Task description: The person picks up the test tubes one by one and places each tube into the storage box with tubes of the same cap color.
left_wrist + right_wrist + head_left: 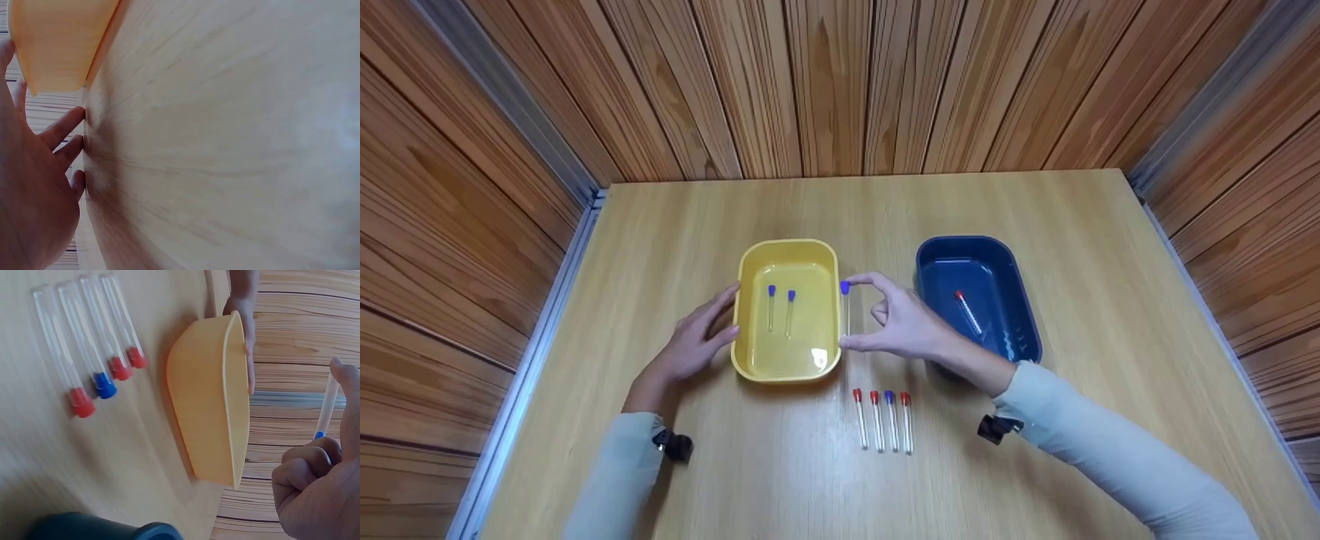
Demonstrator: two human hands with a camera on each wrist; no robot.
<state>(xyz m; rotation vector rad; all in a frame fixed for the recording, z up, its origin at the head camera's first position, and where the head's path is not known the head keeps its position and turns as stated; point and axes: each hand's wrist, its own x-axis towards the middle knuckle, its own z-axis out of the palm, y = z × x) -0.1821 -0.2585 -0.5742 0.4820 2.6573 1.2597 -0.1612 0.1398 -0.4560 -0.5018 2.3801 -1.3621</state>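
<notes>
My right hand [904,322] holds a blue-capped test tube [846,309] between thumb and index finger, the thumb at its clear end and the index finger at the cap. It is beside the right rim of the yellow tub [787,375]. In the right wrist view, the tube [327,408] is partly hidden by the fingers. Two more blue-capped tubes [771,309] lie in the yellow tub. My left hand [694,337] touches the tub's left side with spread fingers. In the left wrist view, its other fingertips rest on the table.
A dark blue tub [1027,322] stands to the right, under my right forearm, with a red-capped tube [967,311] inside. In front of the tubs lies a row of several tubes [877,424], three red-capped and one blue-capped. Wood-panelled walls [832,90] enclose the table.
</notes>
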